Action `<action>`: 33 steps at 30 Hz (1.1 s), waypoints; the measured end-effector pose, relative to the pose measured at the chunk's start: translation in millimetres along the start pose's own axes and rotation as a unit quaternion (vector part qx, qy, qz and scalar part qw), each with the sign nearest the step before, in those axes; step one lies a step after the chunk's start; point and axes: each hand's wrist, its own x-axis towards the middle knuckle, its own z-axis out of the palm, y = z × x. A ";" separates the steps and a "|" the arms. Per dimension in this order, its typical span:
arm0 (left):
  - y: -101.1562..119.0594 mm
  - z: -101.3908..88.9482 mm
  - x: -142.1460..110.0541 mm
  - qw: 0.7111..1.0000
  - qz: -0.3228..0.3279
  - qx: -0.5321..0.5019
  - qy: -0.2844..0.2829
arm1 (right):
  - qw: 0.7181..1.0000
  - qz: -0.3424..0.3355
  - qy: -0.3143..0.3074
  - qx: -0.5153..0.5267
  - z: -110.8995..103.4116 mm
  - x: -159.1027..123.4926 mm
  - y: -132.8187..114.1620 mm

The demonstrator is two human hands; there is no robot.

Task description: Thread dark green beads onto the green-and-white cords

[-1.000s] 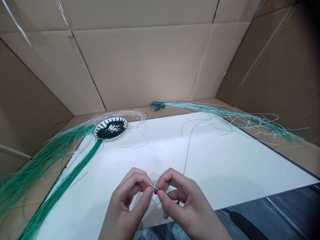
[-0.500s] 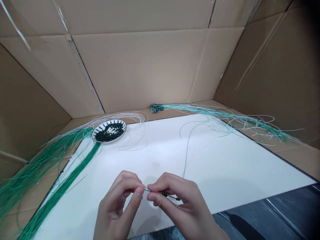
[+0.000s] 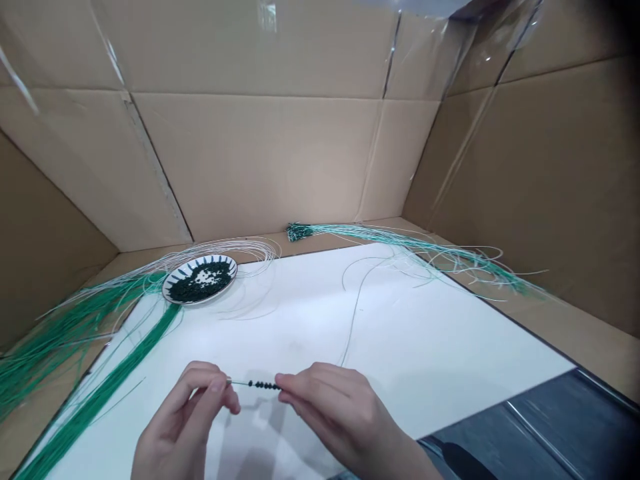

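Note:
My left hand pinches one end of a thin green thread between thumb and forefinger. Several small black beads sit in a row on the stretch of thread between my hands. My right hand is closed at the other end of that row, thumb and fingers pressed together on the beaded thread. A fine strand runs from behind my right hand back over the white board. Beyond my left hand stands a white plate with blue stripes, holding many tiny dark beads.
Loose green threads and a straighter green bundle lie at the left. Along the back edge rests a tied bundle of strands with a dark beaded end, trailing right. Cardboard walls enclose the board's back and sides.
My hands have moved apart, the left one leftward, and a row of black beads on the thread now shows between them. The camera view has tilted up and shifted a little.

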 end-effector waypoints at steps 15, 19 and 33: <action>17.3 7.1 5.3 0.946 -0.156 -0.216 0.184 | 0.927 0.299 -0.177 0.141 -12.8 7.2 26.7; 17.2 -0.7 9.5 0.938 -0.170 -0.228 0.197 | 0.931 0.306 -0.116 0.162 -15.4 7.9 35.3; 5.3 7.7 10.3 0.979 -0.119 -0.155 0.054 | 0.934 0.301 -0.125 0.147 -47.9 40.4 51.2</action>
